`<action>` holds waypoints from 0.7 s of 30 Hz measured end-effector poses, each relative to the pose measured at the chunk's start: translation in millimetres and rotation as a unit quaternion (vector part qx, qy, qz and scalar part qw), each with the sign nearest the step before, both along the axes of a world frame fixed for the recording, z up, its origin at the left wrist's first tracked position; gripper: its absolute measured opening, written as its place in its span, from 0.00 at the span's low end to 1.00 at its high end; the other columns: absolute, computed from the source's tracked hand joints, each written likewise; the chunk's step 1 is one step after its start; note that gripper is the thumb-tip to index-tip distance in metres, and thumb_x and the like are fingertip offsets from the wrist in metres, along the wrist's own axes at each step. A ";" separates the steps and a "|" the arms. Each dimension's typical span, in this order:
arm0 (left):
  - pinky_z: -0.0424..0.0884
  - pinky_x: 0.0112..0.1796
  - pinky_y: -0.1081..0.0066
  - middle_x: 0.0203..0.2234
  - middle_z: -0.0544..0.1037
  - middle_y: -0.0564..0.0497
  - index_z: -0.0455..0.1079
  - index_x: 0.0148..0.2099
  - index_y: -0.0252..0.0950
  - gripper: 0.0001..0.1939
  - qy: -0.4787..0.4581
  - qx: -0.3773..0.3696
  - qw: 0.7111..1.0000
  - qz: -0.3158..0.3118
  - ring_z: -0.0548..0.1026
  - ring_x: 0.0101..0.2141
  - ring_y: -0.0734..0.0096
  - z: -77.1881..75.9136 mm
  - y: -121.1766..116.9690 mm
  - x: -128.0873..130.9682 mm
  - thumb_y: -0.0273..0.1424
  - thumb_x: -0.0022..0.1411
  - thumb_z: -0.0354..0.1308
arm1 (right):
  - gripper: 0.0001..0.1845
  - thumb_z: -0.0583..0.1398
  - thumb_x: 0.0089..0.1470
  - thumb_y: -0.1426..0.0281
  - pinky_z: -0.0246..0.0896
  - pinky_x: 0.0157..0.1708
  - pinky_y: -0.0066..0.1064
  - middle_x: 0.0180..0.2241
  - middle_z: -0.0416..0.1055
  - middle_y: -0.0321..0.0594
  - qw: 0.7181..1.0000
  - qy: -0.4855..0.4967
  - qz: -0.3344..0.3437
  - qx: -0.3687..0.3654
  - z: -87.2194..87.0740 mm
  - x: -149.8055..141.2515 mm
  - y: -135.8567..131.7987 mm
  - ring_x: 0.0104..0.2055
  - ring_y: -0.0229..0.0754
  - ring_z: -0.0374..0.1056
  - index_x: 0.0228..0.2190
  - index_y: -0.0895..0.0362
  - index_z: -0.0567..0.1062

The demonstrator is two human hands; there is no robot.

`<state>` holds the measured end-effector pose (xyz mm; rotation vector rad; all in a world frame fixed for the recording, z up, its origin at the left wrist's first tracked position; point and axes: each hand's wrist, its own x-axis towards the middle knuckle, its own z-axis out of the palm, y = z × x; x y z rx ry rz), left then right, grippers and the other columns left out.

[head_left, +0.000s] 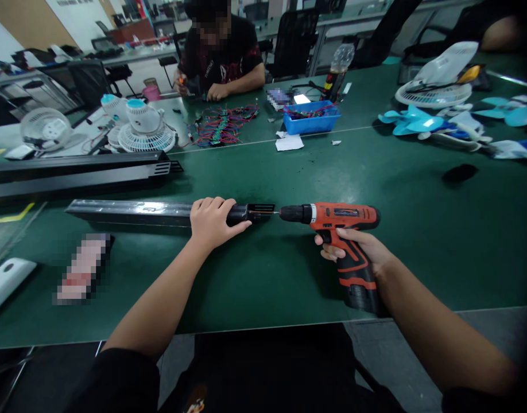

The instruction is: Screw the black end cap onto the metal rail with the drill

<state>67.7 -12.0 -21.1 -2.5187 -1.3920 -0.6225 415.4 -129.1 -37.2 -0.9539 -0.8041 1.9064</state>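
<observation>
A long black bar-shaped housing (130, 211) lies across the green table (263, 287), its vented end pointing right. My left hand (214, 221) is closed over the housing near that end, pressing it down. My right hand (353, 246) grips the handle of an orange and black cordless drill (338, 221). The drill is held level, and its bit tip meets the end face of the housing.
A second long black housing (74, 172) lies behind the first. A person sits across the table by a tangle of coloured wires (223, 123). A blue tray (310, 117), small fans (145, 126), blue fan blades (412, 121) and a white part (7, 281) lie around.
</observation>
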 end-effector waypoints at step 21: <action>0.64 0.50 0.51 0.41 0.84 0.44 0.78 0.50 0.43 0.30 -0.006 -0.002 1.000 0.000 0.77 0.45 0.46 -1.6 0.4 -0.4 0.62 0.63 0.57 | 0.17 0.66 0.58 0.57 0.60 0.20 0.29 0.35 0.72 0.39 0.997 0.071 0.003 0.001 -1.3 -1.1 -0.8 0.19 0.30 0.46 0.42 0.55 0.75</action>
